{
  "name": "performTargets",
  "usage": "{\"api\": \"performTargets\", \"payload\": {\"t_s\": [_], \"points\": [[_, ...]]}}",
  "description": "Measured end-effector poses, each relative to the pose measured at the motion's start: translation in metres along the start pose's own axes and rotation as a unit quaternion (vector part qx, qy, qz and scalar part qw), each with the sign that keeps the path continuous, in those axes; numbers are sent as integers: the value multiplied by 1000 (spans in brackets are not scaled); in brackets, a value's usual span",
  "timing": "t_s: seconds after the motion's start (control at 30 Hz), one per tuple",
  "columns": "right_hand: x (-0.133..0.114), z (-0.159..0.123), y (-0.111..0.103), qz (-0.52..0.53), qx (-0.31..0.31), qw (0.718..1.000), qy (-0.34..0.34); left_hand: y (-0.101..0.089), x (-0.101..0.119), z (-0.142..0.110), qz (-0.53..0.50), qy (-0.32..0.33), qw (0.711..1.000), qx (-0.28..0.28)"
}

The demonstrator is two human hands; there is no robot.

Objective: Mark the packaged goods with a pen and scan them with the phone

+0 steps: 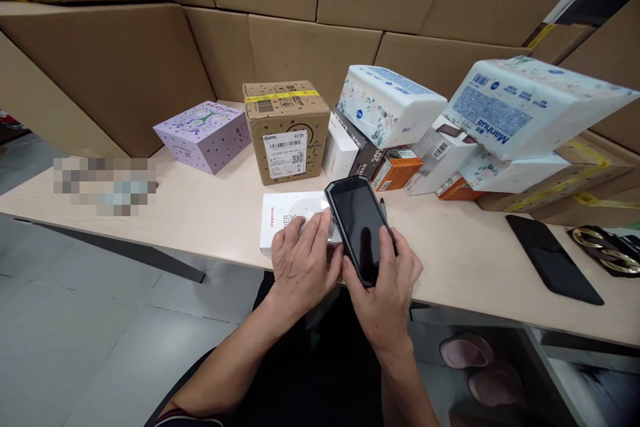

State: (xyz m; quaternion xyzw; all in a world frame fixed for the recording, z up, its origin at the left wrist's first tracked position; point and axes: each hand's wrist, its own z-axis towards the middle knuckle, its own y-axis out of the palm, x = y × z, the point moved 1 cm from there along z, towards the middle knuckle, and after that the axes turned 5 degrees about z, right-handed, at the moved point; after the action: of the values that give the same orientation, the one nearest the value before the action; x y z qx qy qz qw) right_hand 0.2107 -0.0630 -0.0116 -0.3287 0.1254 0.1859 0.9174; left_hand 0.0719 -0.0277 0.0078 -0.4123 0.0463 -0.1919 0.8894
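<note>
My right hand grips a black rugged smartphone by its lower part, thumb at the left edge and fingers at the right. The phone is tilted, its dark screen facing up. A white box with red and grey print lies flat on the table just left of it. My left hand rests over this box's front right part, fingers stretched out and touching its top beside the phone's left edge. A clear, rounded film or disc shows on the box under the fingertips. The fingers partly hide the print.
A purple box, a taped brown carton and tissue packs on smaller boxes stand along the table's back. At right lie a black flat slab and gold-handled scissors. Cardboard walls rise behind. One area at left is blurred.
</note>
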Motion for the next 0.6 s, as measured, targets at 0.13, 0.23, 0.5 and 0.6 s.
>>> {"api": "performTargets", "payload": {"t_s": [0.13,0.23,0.5,0.6], "points": [[1,0,0,-3,-3,1000,-1,1,0,0,3,4,1000,9],[1,0,0,-1,-5,1000,0,1,-1,0,0,3,1000,12],[3,1,-2,5,-16,1000,-11,0,-1,-1,1,8,1000,0],[5,1,-3,12,-22,1000,-12,-1,-1,1,4,12,1000,0]]}}
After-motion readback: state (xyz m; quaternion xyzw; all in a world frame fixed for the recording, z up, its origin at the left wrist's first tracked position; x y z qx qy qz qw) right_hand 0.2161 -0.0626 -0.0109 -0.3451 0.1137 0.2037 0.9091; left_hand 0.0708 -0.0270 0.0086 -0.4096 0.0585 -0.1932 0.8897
